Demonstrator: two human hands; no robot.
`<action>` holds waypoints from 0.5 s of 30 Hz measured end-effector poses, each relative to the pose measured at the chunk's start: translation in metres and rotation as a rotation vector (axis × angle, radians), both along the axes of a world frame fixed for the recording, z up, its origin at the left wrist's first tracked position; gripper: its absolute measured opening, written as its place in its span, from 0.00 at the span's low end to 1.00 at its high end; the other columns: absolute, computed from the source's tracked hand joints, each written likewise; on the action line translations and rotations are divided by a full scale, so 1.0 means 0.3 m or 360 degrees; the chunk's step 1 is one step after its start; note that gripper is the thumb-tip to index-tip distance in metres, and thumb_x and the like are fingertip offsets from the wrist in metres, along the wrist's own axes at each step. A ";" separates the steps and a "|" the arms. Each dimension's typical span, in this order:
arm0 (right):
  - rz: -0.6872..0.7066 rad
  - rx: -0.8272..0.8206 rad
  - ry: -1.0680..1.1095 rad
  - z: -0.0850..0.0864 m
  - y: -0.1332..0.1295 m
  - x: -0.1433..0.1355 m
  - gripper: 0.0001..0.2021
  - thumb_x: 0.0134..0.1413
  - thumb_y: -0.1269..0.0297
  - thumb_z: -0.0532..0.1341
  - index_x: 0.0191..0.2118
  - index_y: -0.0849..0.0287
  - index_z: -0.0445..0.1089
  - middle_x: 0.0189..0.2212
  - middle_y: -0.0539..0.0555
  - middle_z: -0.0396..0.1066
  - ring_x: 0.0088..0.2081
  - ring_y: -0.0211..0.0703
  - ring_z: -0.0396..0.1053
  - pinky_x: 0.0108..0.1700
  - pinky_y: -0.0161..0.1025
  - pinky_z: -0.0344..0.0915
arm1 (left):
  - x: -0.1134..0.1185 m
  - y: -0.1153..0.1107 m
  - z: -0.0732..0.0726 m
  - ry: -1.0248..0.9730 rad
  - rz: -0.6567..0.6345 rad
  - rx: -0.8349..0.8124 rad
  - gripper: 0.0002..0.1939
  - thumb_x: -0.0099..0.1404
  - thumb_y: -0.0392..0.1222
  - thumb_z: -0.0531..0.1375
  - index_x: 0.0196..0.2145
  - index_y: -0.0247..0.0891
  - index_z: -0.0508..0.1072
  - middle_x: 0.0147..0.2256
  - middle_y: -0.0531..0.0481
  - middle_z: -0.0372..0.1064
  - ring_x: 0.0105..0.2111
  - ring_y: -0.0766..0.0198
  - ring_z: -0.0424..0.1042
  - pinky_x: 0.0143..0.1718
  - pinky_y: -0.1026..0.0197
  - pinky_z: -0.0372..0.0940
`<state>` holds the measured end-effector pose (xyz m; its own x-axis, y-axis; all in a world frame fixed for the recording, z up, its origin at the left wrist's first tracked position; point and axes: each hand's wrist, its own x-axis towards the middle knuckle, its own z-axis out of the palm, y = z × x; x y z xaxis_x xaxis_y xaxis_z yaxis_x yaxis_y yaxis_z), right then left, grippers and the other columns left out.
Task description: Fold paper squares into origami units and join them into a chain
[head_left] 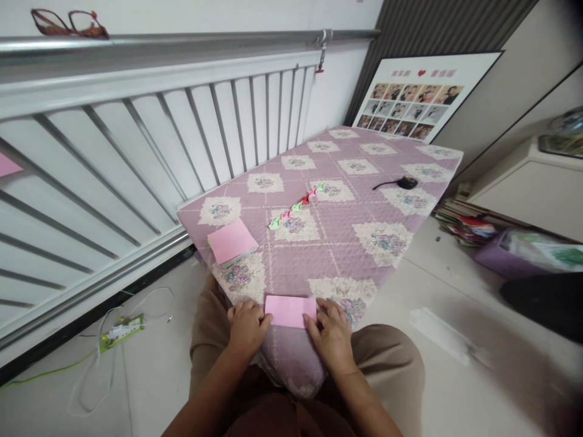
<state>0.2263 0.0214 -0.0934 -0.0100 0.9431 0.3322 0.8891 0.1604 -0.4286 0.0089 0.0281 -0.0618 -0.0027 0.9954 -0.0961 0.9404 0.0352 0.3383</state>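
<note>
A pink paper rectangle [289, 311], seemingly folded, lies flat at the near end of the cloth-covered table. My left hand [248, 326] has its fingers curled, and its thumb touches the paper's left edge. At the right edge, my right hand [332, 335] grips the paper with the thumb on top and the fingers bent at its corner. Up and to the left sits a stack of square pink paper [233, 241]. Beyond the paper, several small folded paper pieces in green, pink and red [297, 207] lie in a slanting row.
A black corded object [407, 182] rests on the far right of the patterned tablecloth [314, 258]. A white radiator [237, 121] runs along the left, with glasses [70, 24] on its pipe. A power strip [122, 332] with cables lies on the floor.
</note>
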 end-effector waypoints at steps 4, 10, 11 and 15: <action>-0.0041 -0.0074 -0.0057 0.011 0.001 -0.007 0.14 0.55 0.56 0.60 0.23 0.57 0.70 0.47 0.57 0.69 0.51 0.54 0.61 0.49 0.50 0.60 | 0.004 0.004 0.006 0.0073 0.0002 0.0010 0.12 0.63 0.46 0.57 0.25 0.38 0.70 0.33 0.49 0.69 0.40 0.56 0.64 0.43 0.52 0.52; -0.0065 -0.0100 -0.0118 0.016 0.001 -0.012 0.14 0.54 0.56 0.60 0.21 0.57 0.67 0.47 0.57 0.68 0.51 0.55 0.61 0.45 0.50 0.60 | 0.043 -0.007 -0.023 0.0095 -0.0477 0.0287 0.10 0.67 0.38 0.53 0.43 0.43 0.72 0.48 0.48 0.68 0.51 0.54 0.61 0.52 0.51 0.53; -0.0058 -0.0092 -0.0113 0.017 0.001 -0.012 0.14 0.54 0.57 0.60 0.21 0.57 0.67 0.47 0.57 0.68 0.51 0.55 0.61 0.45 0.50 0.60 | 0.052 -0.009 -0.035 0.0072 -0.0635 0.0328 0.13 0.68 0.38 0.51 0.46 0.44 0.71 0.52 0.50 0.66 0.54 0.55 0.59 0.54 0.51 0.52; -0.0047 -0.0082 -0.0095 0.024 0.000 -0.012 0.12 0.54 0.59 0.60 0.22 0.56 0.67 0.47 0.58 0.68 0.50 0.55 0.61 0.44 0.50 0.61 | 0.075 -0.022 -0.078 0.0036 -0.1138 0.0339 0.21 0.70 0.45 0.50 0.60 0.45 0.60 0.61 0.49 0.56 0.62 0.54 0.49 0.62 0.46 0.43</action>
